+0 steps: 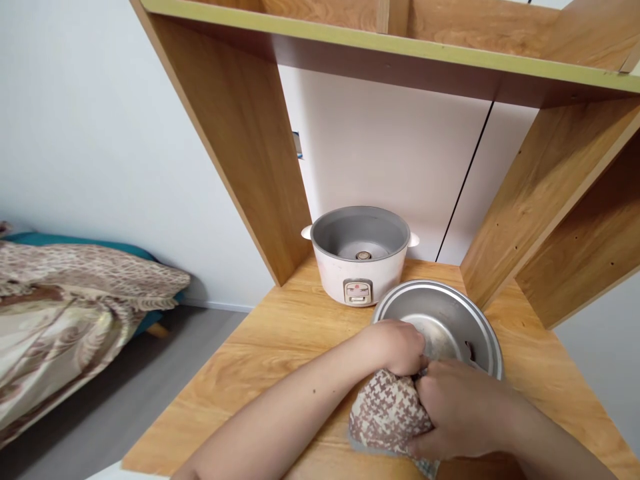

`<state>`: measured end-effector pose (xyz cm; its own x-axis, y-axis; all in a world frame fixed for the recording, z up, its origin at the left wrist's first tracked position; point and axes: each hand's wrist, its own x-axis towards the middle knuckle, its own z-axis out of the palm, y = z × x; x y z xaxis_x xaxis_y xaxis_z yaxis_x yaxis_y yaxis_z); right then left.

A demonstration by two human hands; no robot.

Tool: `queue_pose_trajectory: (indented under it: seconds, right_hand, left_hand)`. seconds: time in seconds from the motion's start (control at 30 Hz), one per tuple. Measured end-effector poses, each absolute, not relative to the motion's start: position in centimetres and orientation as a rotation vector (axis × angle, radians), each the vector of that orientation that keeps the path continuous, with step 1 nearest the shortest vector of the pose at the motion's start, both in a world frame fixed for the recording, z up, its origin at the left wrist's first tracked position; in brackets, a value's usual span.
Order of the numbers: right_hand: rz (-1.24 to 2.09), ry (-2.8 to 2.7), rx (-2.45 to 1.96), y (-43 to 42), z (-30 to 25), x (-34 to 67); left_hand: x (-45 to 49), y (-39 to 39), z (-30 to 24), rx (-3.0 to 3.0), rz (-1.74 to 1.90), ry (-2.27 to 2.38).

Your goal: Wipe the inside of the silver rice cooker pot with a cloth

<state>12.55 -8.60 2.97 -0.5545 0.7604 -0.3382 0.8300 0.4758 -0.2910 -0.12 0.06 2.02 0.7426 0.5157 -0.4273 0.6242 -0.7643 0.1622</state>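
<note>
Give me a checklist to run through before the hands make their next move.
1. Both the left hand and right hand gripping the brown-and-cream, houndstooth-patterned soft bundle: ok.
2. Bundle's opening, if any, closed: cannot tell; the hands hide its top.
3. Round, grey metal bowl hollow side up on the light-brown wooden tabletop: ok.
4. Bowl's inside in full view: not ok; the hands block its near side.
5. Pinkish-white, round cooker body uncovered: ok; its inner base shows.
6. Bowl not touching the cooker body: cannot tell; they overlap in view.
</note>
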Motion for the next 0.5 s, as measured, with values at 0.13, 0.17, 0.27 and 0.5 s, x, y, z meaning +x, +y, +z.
queue_pose_trajectory:
  seconds: [0.13, 0.17, 0.27, 0.5]
  right_hand:
    - [-0.362, 2.501, 1.420, -9.7, 2.6, 11.6]
    - [-0.319, 2.480, 1.427, -9.9, 2.5, 11.5]
    - [-0.337, 2.482, 1.435, -9.9, 2.4, 11.7]
    - [-0.815, 2.543, 1.330, -8.3, 2.6, 13.1]
  left_hand:
    - [-0.1, -0.1, 2.1, 2.638, -0.515, 0.912]
    - [-0.1, -0.1, 2.1, 2.638, -0.511, 0.916]
    - [-0.1, -0.1, 2.1, 2.642, -0.504, 0.915]
    - [-0.1, 0.0, 1.8, 2.660, -0.496, 0.899]
